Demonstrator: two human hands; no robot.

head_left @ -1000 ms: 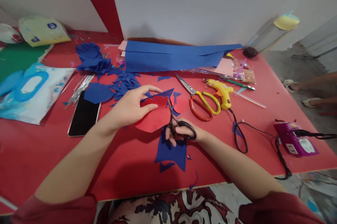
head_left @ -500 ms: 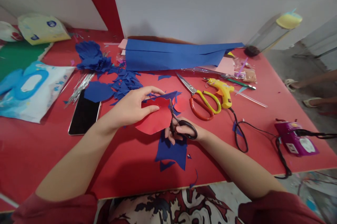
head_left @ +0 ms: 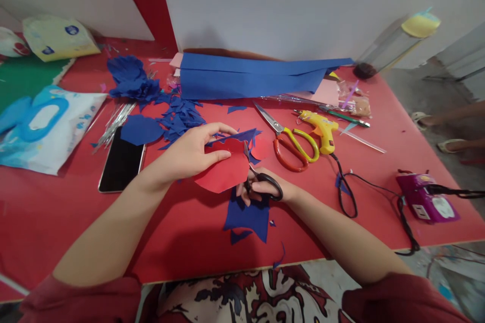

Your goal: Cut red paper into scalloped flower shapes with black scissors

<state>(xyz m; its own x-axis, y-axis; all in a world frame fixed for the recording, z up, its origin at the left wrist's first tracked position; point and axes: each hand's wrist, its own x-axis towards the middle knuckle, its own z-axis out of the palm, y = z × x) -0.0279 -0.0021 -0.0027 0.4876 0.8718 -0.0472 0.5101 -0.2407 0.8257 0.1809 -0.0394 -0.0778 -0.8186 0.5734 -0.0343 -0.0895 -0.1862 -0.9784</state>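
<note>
My left hand (head_left: 189, 153) pinches a red paper shape (head_left: 223, 171) with blue paper behind it, held just above the red table (head_left: 178, 232). My right hand (head_left: 265, 191) grips black-handled scissors (head_left: 259, 179), whose blades reach into the right edge of the red shape. A blue paper offcut (head_left: 248, 217) lies on the table under my right hand, with small blue scraps beside it.
Orange-and-yellow scissors (head_left: 291, 143), a yellow glue gun (head_left: 322, 131) with a black cord, a purple power strip (head_left: 426, 201), a phone (head_left: 121, 158), blue paper sheets (head_left: 246, 78), a blue scrap pile (head_left: 178, 116), a wipes pack (head_left: 41, 128) surround me. Another person's feet (head_left: 443, 131) show at right.
The scissors have shifted slightly along the red shape's edge and the blades have closed further. My left hand has turned the paper a little.
</note>
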